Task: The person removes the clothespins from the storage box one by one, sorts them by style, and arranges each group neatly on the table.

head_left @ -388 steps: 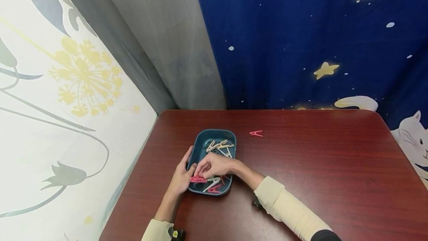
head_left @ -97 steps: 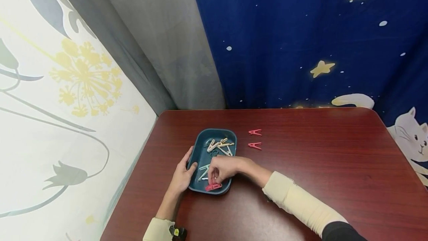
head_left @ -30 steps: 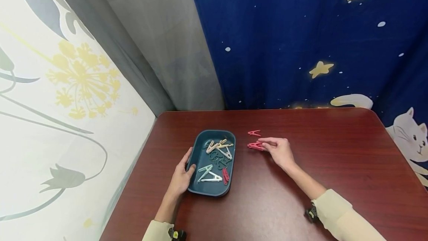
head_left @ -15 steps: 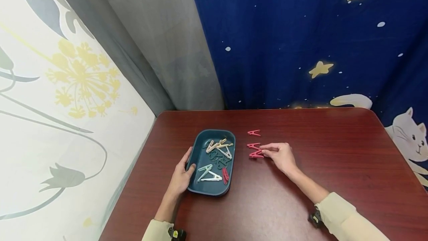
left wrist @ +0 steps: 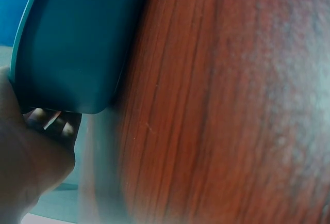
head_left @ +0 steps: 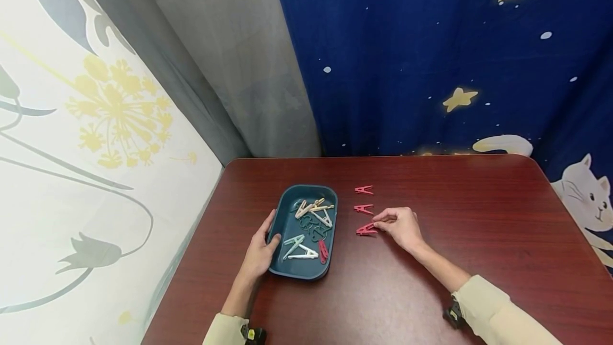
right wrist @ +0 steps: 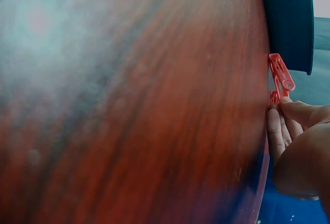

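In the head view my left hand (head_left: 259,254) grips the left side of a dark teal tray (head_left: 286,223), thumb over the rim and fingers along the outside. The left wrist view has that hand (left wrist: 33,157) at the tray's wall (left wrist: 77,43). My right hand (head_left: 402,229) pinches a red clothespin (head_left: 366,229) low over the table, right of the tray. The right wrist view shows thumb and fingers on one end of this clothespin (right wrist: 281,73). Beyond it lie two more red clothespins, a nearer one (head_left: 364,209) and a farther one (head_left: 364,190), in a column.
Inside the tray are a red clothespin (head_left: 323,252), a white one (head_left: 306,254), a pale green one (head_left: 293,245), several cream or white ones (head_left: 306,208) and dark green clips (head_left: 318,233). Behind the brown table (head_left: 455,201) hang curtains (head_left: 407,68); a patterned wall (head_left: 158,201) is at left.
My right hand took a red clothespin from the tray and brought it to the table, then moved it slightly nearer me, below the other two. The second red clothespin appeared earlier. My left hand stayed.
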`<state>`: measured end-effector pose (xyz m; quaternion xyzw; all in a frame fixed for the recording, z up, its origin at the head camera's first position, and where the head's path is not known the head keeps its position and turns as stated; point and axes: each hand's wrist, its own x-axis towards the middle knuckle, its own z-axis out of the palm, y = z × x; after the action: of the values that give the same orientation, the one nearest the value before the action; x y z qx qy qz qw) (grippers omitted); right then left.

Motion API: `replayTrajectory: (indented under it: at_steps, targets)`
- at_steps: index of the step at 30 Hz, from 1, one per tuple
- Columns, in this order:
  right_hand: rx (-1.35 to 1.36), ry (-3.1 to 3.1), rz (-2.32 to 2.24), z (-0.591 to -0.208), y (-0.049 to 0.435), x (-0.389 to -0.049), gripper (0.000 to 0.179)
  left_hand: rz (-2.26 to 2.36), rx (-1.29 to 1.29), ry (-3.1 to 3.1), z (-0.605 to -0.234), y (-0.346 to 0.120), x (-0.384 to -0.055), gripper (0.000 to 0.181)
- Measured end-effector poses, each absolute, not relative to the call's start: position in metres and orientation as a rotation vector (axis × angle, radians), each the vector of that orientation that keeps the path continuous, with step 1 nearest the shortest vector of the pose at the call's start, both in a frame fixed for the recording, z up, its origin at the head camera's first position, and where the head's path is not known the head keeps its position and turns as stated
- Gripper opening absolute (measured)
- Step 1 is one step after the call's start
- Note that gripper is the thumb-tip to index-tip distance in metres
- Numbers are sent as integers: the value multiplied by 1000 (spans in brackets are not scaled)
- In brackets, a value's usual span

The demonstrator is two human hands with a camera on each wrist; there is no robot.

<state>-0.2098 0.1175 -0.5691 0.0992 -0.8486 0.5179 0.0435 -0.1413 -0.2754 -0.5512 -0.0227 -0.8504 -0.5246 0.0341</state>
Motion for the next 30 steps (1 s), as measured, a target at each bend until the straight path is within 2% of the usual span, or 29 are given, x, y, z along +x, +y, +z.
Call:
replayTrajectory:
  at_steps: [7, 30]
  targets:
    - [384, -2621, 1477, -572, 119, -211, 16, -1620, -78, -2612, -551, -275, -142, 73]
    - [411, -2672, 1545, -573, 120, -213, 14, -1606, -102, -2603, -552, -276, -142, 71]
